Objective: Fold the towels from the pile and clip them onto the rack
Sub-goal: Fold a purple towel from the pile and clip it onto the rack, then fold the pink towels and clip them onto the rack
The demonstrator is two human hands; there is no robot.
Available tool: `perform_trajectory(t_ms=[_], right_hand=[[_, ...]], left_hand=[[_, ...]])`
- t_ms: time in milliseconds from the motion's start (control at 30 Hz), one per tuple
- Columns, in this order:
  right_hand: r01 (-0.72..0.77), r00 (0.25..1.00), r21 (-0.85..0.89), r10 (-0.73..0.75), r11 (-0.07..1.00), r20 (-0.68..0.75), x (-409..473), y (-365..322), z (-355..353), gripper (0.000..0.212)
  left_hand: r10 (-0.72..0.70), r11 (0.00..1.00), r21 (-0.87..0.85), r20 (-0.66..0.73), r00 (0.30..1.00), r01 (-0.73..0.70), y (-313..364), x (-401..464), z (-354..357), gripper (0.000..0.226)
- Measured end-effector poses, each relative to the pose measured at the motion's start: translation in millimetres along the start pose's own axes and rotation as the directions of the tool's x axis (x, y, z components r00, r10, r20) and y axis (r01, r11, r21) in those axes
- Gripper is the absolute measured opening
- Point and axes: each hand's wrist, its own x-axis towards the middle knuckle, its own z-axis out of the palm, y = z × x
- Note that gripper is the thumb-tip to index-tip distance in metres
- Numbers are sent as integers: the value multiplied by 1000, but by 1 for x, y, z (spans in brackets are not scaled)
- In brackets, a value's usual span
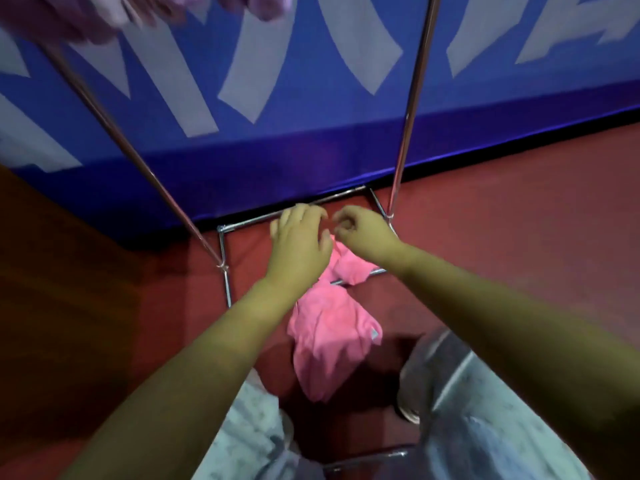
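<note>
Pink towel (332,337) is seen hanging crumpled, unfolded, its upper end bunched right under the right hand (363,230), its lower end dangling down between the person's knees. It crosses over the near base bar of the rack (403,157); whether it rests on that bar cannot be told.

Progress, judged: early for this towel. No fold made, no clip seen on it. Purple cloth (104,15) is blurred at the top edge above the rack's left pole, likely towels already hung (clips not visible, so unconfirmed). The pile itself is not in view.

Grip:
- Right hand: fingers curled inward, thumb against fingertips, just above the towel's top corner. A pinch on the fabric looks probable, but the contact is hidden by the fingers, so it cannot be told.
- Left hand (299,247): fingers spread and loosely bent, nothing held, hovering beside the towel's upper end, over the rack's base frame.

Left to do, judged: spread, fold, lift to the rail, clip.
</note>
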Motion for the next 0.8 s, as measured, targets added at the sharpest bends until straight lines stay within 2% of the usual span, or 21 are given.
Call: perform_trajectory(t_ms=[67,133,267,367,467,567,667,800], right_hand=[[-115,990,-18,116,993,85,-3,45,32,27],[-235,961,-14,235,972,146,-6,84,63,25],[-408,861,-96,418,908,289,-7,146,124,28],[-471,802,-153,495,868,334,1,180,153,31],[-514,773,-158,535,843,341,13,205,169,28],[-594,742,-90,587,800,323,28,224,173,29],[-678,680,-48,650,734,339,45,239,170,32],[-734,638,21,679,679,363,59,241,182,34]], left_hand=[[-127,987,-71,234,964,147,-23,-18,40,13],[-272,945,-68,380,884,320,-41,-33,73,7],[-475,828,-15,515,714,561,-83,-63,142,34],[-548,747,64,622,559,662,-114,-72,191,19],[-554,660,45,705,444,750,-136,-78,235,28],[-509,634,76,790,341,770,-147,-86,273,37],[-481,720,187,829,285,668,-158,-91,306,44],[-503,774,388,857,115,500,-168,-99,335,57]])
